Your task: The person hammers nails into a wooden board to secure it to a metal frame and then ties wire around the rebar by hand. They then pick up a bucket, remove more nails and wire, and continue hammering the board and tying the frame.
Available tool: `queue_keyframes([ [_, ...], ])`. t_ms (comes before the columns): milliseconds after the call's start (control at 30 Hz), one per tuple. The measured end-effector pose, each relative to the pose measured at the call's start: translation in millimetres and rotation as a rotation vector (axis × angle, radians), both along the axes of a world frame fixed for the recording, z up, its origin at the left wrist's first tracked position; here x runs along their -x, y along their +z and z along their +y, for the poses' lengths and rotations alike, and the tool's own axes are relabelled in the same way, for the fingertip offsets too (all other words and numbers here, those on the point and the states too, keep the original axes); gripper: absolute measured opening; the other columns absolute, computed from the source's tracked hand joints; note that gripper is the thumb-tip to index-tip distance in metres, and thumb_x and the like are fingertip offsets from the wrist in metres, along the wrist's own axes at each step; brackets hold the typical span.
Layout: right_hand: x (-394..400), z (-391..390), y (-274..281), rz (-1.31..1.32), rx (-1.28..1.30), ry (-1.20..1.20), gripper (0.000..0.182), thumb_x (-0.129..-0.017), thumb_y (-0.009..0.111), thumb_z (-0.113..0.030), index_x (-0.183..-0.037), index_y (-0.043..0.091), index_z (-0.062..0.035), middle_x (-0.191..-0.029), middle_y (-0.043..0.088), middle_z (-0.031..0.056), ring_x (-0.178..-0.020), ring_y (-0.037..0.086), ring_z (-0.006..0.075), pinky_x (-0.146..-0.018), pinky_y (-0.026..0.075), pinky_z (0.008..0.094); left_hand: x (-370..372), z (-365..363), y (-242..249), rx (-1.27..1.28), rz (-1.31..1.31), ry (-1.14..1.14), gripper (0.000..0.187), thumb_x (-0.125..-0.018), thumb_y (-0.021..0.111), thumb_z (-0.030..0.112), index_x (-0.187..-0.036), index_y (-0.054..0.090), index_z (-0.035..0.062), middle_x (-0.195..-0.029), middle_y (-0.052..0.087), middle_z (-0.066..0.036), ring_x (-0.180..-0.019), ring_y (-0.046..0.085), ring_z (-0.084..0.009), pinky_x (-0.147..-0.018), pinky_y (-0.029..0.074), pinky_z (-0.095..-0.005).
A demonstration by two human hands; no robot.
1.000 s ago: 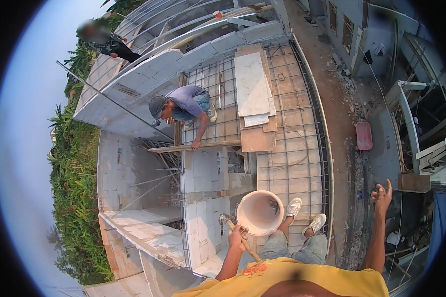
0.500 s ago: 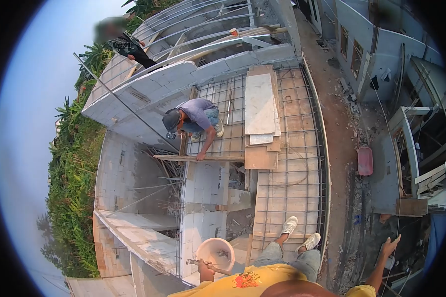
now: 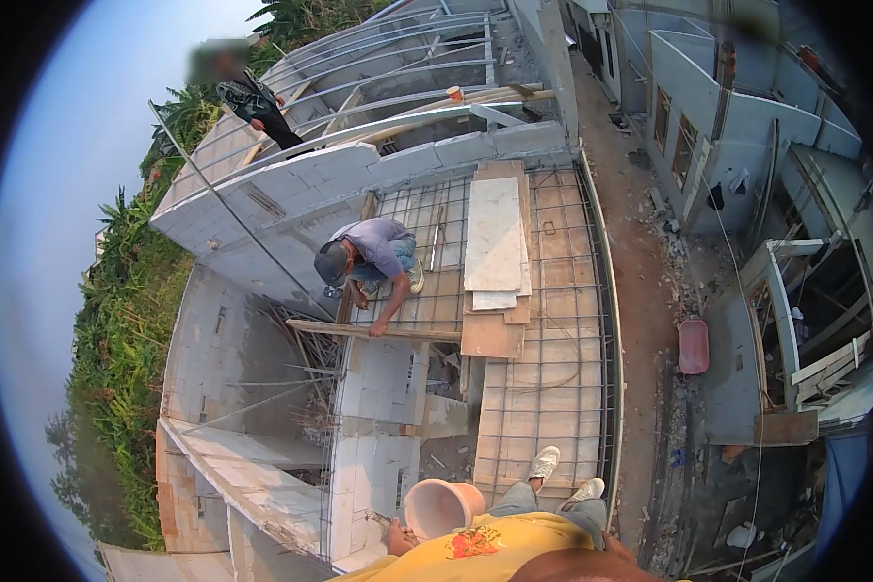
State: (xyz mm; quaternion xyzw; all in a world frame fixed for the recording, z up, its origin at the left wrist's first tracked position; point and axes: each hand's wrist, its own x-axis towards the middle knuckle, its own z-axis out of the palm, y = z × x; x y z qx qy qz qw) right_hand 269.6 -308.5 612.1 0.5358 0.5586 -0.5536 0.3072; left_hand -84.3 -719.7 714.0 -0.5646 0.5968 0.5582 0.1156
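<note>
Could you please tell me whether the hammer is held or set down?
Held: the hammer is in the left hand, its head showing beyond the fist, beside the bucket.

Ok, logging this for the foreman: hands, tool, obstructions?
Left hand gripping hammer, beside bucket. Right hand low in view, grip unclear. Rebar grid underfoot; crouched co-worker ahead.

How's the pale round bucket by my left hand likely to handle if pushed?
The bucket is probably fairly stiff, since its wall holds a round shape. It may feel light for its size if little is inside, being a wide-mouthed, hollow shell. Its curved side could let it roll if it ends up lying down.
</note>
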Motion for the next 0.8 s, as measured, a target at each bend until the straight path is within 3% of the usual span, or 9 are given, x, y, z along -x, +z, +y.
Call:
queue_keyframes([
  [200,-37.4,-8.5,-47.9,-0.045,0.093,-0.007,0.083,-0.087,0.073,-0.016,-0.155,0.027,-0.0018,-0.142,0.053,0.027,-0.117,0.062,0.0352,-0.086,0.058,0.0468,45.2,50.2,-5.9,-0.307,0.073,-0.065,0.022,-0.098,0.064,0.03,-0.088,0.048,0.0173,-0.058,0.043,0.004,-0.048,0.047,-0.0113,-0.04,0.035,-0.0247],
  [233,-33.4,-2.8,-31.8,-0.002,0.134,-0.097,0.083,-0.087,0.073,-0.016,-0.155,0.027,-0.0019,-0.142,0.052,0.0271,-0.118,0.062,0.0355,-0.087,0.058,0.0472,51.6,67.3,1.4,-0.343,0.081,-0.096,0.019,-0.098,0.064,0.029,-0.092,0.049,0.018,-0.06,0.043,0.004,-0.049,0.047,-0.0113,-0.041,0.036,-0.0245],
  [300,32.6,31.3,82.9,0.197,0.155,-0.372,0.076,-0.089,0.069,-0.015,-0.154,0.031,-0.0016,-0.139,0.055,0.0259,-0.115,0.062,0.0367,-0.087,0.058,0.0505,65.4,99.6,13.9,-0.374,0.114,-0.2,0.016,-0.098,0.064,0.028,-0.098,0.051,0.0192,-0.062,0.045,0.004,-0.05,0.048,-0.0114,-0.042,0.037,-0.024],
  [367,74.5,55.9,110.4,0.391,0.04,-0.441,0.07,-0.09,0.065,-0.008,-0.153,0.034,-0.0028,-0.136,0.059,0.0242,-0.109,0.066,0.0327,-0.087,0.057,0.0467,69.0,140.7,40.1,-0.325,0.164,-0.348,0.014,-0.098,0.063,0.026,-0.101,0.053,0.0181,-0.065,0.046,0.004,-0.052,0.049,-0.0115,-0.042,0.039,-0.0238],
  [433,108.5,79.3,121.6,0.586,-0.329,-0.136,0.051,-0.091,0.064,-0.006,-0.14,0.052,0.0,-0.129,0.064,0.0212,-0.107,0.067,0.0299,-0.087,0.056,0.0379,67.0,188.3,85.1,-0.279,0.291,-0.528,0.019,-0.098,0.066,0.026,-0.099,0.054,0.0122,-0.067,0.046,0.004,-0.054,0.048,-0.008,-0.043,0.038,-0.0209],
  [500,155.3,93.5,179.5,0.683,-0.517,-0.002,0.041,-0.09,0.066,-0.008,-0.13,0.06,-0.0002,-0.125,0.068,0.017,-0.104,0.069,0.0294,-0.09,0.055,0.0391,66.3,226.9,128.4,-0.298,0.363,-0.674,0.02,-0.097,0.067,0.025,-0.1,0.054,0.0105,-0.069,0.046,0.004,-0.056,0.047,-0.0071,-0.046,0.038,-0.0194],
  [600,213.8,92.7,260.0,0.795,-0.43,0.057,0.038,-0.093,0.062,-0.005,-0.131,0.061,-0.0034,-0.124,0.067,0.0157,-0.106,0.068,0.0265,-0.092,0.055,0.038,64.4,263.6,158.7,-0.348,0.447,-0.772,0.026,-0.096,0.069,0.028,-0.108,0.055,0.0092,-0.069,0.044,0.004,-0.057,0.047,-0.0061,-0.047,0.037,-0.0196],
  [700,252.9,90.4,300.4,0.913,-0.353,0.16,0.034,-0.096,0.06,-0.003,-0.13,0.061,-0.0016,-0.121,0.068,0.0146,-0.106,0.068,0.0242,-0.093,0.055,0.0389,69.5,299.3,171.6,-0.421,0.572,-0.846,0.027,-0.096,0.069,0.028,-0.111,0.056,0.0094,-0.07,0.044,0.005,-0.057,0.047,-0.0056,-0.046,0.037,-0.0191],
  [800,273.5,87.1,301.2,0.944,-0.455,0.205,0.036,-0.095,0.054,0.001,-0.131,0.059,0.0008,-0.126,0.064,0.0214,-0.109,0.066,0.0348,-0.095,0.053,0.0423,65.0,325.1,187.9,-0.488,0.633,-0.888,0.029,-0.095,0.07,0.027,-0.112,0.055,0.0093,-0.07,0.044,0.004,-0.057,0.046,-0.005,-0.046,0.037,-0.0185],
])
